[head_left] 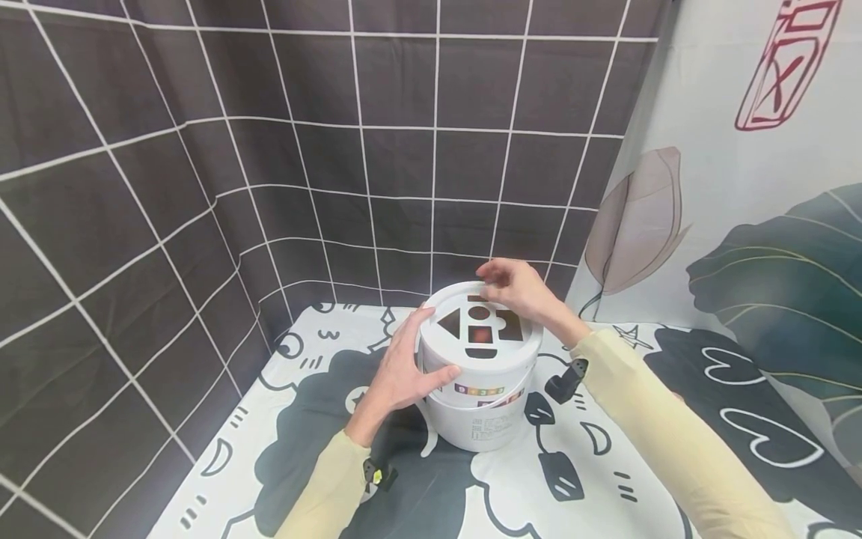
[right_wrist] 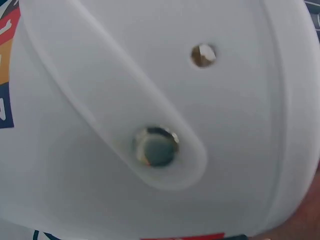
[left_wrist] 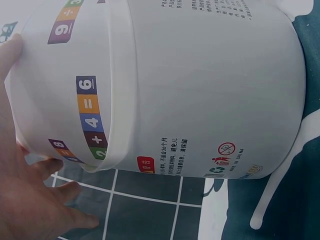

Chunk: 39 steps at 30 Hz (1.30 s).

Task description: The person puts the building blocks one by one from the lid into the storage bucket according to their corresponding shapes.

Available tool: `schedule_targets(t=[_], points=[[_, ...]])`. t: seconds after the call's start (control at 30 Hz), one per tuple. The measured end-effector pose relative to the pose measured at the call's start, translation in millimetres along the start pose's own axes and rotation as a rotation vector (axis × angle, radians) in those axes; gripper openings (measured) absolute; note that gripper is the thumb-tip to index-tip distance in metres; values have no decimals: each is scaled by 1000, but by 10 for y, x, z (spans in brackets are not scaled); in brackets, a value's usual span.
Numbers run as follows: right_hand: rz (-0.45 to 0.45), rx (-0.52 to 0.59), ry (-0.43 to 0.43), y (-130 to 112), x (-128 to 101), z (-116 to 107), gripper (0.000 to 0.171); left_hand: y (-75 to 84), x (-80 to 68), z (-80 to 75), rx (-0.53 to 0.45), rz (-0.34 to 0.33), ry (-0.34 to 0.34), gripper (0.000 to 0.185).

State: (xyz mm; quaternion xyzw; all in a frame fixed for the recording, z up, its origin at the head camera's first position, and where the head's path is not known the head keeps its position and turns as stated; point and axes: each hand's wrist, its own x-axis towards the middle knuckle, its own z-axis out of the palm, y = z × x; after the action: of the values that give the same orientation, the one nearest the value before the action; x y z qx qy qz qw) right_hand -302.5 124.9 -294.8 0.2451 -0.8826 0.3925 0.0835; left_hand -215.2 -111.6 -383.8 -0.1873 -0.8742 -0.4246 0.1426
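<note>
A dark hanging with white grid lines [head_left: 397,157] fills the back and left, and a pale hanging printed with a flower and leaves [head_left: 714,172] covers the right. Below them lies a white and black cartoon cloth [head_left: 525,486]. Two cream sleeves [head_left: 673,434] reach forward over it toward a white bucket [head_left: 458,423], which stands upright on the cloth, near the foot of the dark hanging, with a white lid [head_left: 441,350] on top. The left hand [head_left: 404,370] lies along the bucket's left side, its fingers spread wide and fairly straight, the thumb apart from them on the near side. The right hand [head_left: 521,288] is over the far right part of the lid with its fingers bent; whether they hold anything cannot be told. A white handle [right_wrist: 115,80] runs around the bucket, and a black device [head_left: 566,382] sits at the right wrist. Coloured number strips [left_wrist: 90,117] decorate the bucket's wall. The lid has several shaped holes, among them a triangle [head_left: 450,324] and a square [head_left: 480,335] showing red inside. A shiny rivet [right_wrist: 157,150] marks the handle's end.
</note>
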Motion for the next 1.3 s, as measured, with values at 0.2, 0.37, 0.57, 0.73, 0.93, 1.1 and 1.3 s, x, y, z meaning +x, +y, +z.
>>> schedule_targets(t=[0.2,0.37,0.57,0.73,0.93,1.1,1.3], points=[[-1,26,53,90,-110,-157,31,1,1,3,5,-6,-6,95],[37,-3,127,194,-375,-392,29,-7,9,8,4,-4,-2,95],[125,-27,193,468,-863,-696,33,-11,10,22,0,25,13,95],[266,-46,211,765,-1273,-878,41,-17,11,29,-1,50,25,94],[366,-46,262,1058,-1646,-961,47,-28,12,11,-10,62,40,93],[417,-81,282,1245,-1860,-959,46,-32,10,10,-7,54,34,92],[489,-136,292,1413,-2084,-895,42,-11,0,18,-9,51,27,92]])
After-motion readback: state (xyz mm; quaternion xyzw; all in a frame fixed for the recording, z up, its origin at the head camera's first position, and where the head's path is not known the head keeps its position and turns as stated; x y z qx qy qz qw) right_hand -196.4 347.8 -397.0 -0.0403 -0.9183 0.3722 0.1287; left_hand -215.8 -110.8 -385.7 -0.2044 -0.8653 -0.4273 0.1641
